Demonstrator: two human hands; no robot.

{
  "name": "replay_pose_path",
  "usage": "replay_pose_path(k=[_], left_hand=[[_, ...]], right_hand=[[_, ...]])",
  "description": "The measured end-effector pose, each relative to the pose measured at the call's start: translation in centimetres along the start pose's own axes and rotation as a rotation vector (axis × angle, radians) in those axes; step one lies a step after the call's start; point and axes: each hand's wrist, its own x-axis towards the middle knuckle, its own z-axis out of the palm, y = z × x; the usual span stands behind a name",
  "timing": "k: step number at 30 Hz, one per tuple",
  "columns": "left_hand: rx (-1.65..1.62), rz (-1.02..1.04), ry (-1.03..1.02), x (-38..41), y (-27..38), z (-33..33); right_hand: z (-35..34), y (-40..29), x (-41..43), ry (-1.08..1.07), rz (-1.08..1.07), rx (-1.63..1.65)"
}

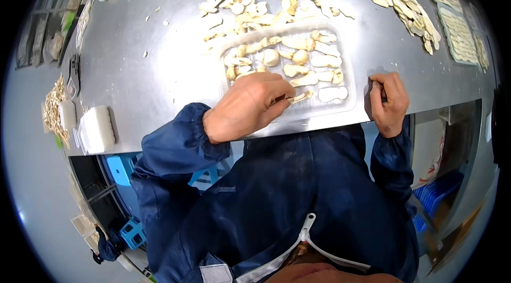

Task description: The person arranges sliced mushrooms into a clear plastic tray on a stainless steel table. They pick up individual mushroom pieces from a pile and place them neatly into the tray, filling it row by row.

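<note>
A clear plastic tray [348,63] lies near the table's front edge, with rows of whole and sliced mushrooms [295,70] in it. My left hand [255,101] reaches over the tray's front left part and hides what lies beneath. Its thumb and fingers pinch one end of a thin mushroom piece [301,97]. Just right of that piece, a pale mushroom slice [333,94] sits in the tray's front right corner. Right of the tray, my right hand [389,97] rests by the table edge. Its fingers are curled in, and nothing shows in them.
Loose mushroom pieces [255,19] are scattered behind the tray on the metal table [119,63]. A heap of slices [403,5] lies at the far right, beside filled trays [457,33]. Stacked white trays [97,129] and a dark device [74,75] stand at left.
</note>
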Motion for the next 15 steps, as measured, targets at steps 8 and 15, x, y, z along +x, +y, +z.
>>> replay_pose_path(k=[8, 15], left_hand=[[0.238, 0.084, 0.083, 1.3, 0.4, -0.2], [0.198, -0.042, 0.326, 9.2, -5.9, -5.4]], right_hand=[[-0.1, 0.2, -0.1, -0.004, -0.009, -0.032], [-0.2, 0.0, 0.1, -0.001, -0.02, -0.064]])
